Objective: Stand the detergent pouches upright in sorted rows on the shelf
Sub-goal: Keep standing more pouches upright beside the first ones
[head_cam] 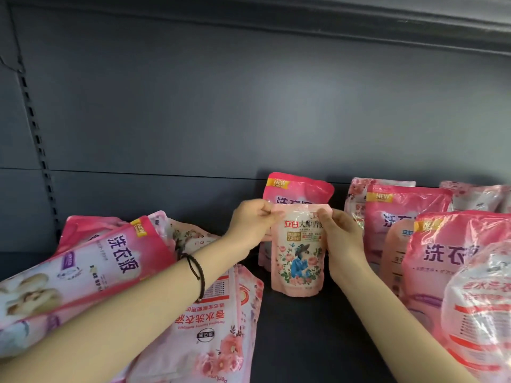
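Observation:
A small pale-pink pouch (298,261) with a flower print stands upright on the dark shelf (301,335) at the middle. My left hand (250,225) pinches its top left corner. My right hand (341,239) grips its upper right side. Directly behind it stands a larger deep-pink pouch (298,189). On the left, several pink pouches (88,266) lie flat in a loose pile under my left forearm. On the right, several pink pouches (398,214) stand upright in rows.
The grey back panel (221,106) rises behind the pouches, with a slotted upright (38,139) at the left. An upper shelf edge (414,29) hangs overhead. Bare shelf shows in front of the small pouch, between the flat pile and the standing rows.

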Demonstrator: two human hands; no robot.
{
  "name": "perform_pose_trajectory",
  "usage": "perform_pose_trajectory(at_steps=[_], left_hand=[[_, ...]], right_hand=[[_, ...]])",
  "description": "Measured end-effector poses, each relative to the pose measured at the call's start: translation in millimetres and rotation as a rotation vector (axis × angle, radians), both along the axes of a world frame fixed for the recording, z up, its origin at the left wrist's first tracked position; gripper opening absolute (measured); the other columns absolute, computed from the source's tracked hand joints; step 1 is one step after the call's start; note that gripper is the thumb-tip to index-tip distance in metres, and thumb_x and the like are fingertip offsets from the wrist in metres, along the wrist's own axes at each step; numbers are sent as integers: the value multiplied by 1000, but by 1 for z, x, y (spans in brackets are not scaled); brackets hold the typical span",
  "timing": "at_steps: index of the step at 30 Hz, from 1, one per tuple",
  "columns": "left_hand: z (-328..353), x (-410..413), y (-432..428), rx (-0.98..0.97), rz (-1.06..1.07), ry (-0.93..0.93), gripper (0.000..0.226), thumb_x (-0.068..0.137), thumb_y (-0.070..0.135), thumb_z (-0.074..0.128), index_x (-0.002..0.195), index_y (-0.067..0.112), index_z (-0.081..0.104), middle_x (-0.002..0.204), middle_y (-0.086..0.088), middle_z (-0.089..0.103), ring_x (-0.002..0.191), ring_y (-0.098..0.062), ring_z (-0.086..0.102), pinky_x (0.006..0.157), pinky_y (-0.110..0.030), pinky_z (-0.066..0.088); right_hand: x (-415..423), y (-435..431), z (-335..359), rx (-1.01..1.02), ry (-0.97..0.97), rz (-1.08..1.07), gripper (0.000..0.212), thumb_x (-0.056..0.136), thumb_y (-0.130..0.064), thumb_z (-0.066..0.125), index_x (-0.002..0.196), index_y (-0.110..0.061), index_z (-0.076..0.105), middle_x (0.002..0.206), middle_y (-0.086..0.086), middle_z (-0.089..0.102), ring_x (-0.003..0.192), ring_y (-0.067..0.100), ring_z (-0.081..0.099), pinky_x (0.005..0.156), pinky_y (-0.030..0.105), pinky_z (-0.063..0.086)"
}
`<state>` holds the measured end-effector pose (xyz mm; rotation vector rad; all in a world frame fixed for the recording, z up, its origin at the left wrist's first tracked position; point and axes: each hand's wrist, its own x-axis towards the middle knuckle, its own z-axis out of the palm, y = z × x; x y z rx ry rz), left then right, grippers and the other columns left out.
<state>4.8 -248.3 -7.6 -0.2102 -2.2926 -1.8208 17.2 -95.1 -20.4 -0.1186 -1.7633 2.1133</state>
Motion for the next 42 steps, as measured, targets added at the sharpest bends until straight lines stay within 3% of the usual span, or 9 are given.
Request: perform_pose_trajectory(at_steps=[5,10,13,16,23,28,34,39,42], left_hand=[[18,10,-11,-296,-77,74,21,89,33,65,104,19,66,103,0,69,88,-14,68,69,-31,60],[44,34,-57,-742,-94,220,17,88,39,64,101,29,65,89,10,71,78,-4,66,69,-29,56],[47,49,-87,-1269,-77,308,24,88,45,60,109,34,61,97,16,68,80,0,60,74,-28,51],[39,65,-112,-1454,-128,319,22,89,47,58,109,38,59,102,17,64,87,-1,60,76,-29,50],[6,102,-150,-1469,-356,334,37,84,61,54,110,36,59,99,18,57,94,2,49,79,-24,45],[-18,127,-156,-1389,-243,301,51,82,66,52,122,35,55,120,15,56,112,-5,49,98,-28,39],[-40,167,-134,-1349,-163,245,50,80,67,55,121,40,54,119,19,56,110,-3,49,98,-30,41],[-46,180,-124,-1282,-64,199,55,77,67,58,124,39,53,124,19,54,114,-4,49,100,-28,39],[-48,188,-120,-1236,-32,205,53,78,64,60,124,38,54,126,22,51,114,-1,45,100,-29,40]], right_hand=[[7,6,12,149,138,-116,24,91,-8,58,109,-24,53,103,-11,57,101,5,56,87,26,44],[24,-2,38,808,565,-211,29,85,-2,60,110,-16,59,114,-3,51,97,3,47,79,1,33],[34,-18,49,1089,693,-24,25,85,-2,62,107,-14,63,112,-2,54,101,7,51,84,5,36],[46,-33,47,1289,771,294,24,85,-4,65,105,-17,66,108,-5,59,99,5,56,87,17,44],[73,-52,13,1660,672,774,29,88,-25,65,116,-34,61,119,-20,54,111,-2,50,89,27,49],[93,-46,8,1711,669,754,32,88,-35,65,119,-34,59,121,-20,53,112,-1,46,86,18,45],[110,-35,-7,1796,730,768,38,87,-37,65,124,-30,58,122,-15,57,112,4,51,88,28,49],[107,-42,-26,1665,870,720,20,91,-34,56,97,-24,71,94,-9,68,89,11,62,68,37,54],[103,-48,-23,1611,832,701,18,91,-35,58,98,-25,71,96,-11,69,90,9,62,72,36,54]])
